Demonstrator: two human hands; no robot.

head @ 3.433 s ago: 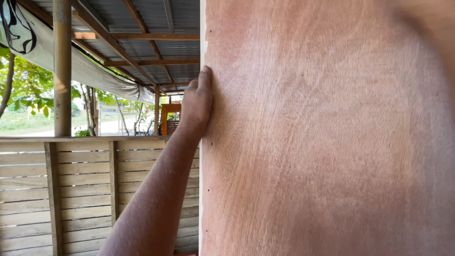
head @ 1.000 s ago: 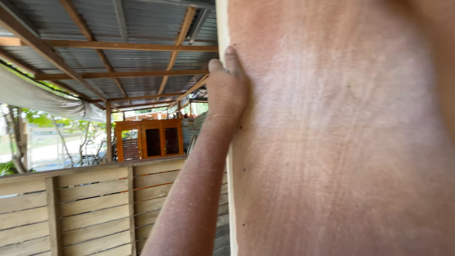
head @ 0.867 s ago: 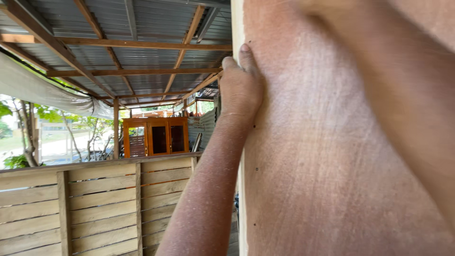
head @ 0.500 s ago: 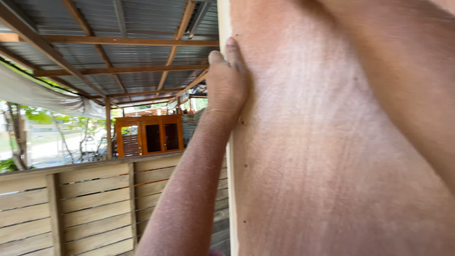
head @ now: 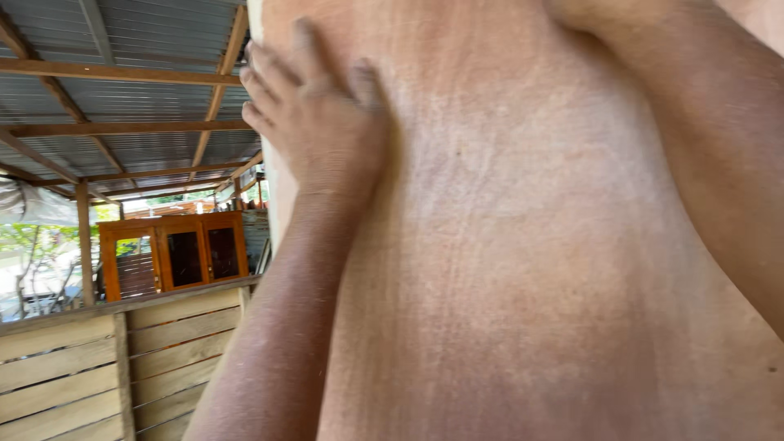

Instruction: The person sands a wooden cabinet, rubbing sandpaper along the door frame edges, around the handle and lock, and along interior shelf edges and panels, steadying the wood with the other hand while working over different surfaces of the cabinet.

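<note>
Left hand point(head: 322, 135) flat on plywood sheet point(head: 531, 269); cabinet point(head: 175, 255) behind fence point(head: 98, 359).

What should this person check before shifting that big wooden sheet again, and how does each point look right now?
1. Left hand flat on the plywood sheet near its left edge: ok.
2. Right arm across the sheet's upper right: ok.
3. Right hand's grip: cannot tell, out of view.
4. Sheet's bottom support: cannot tell, hidden.
5. Space to the left, up to the wooden fence: ok.
</note>
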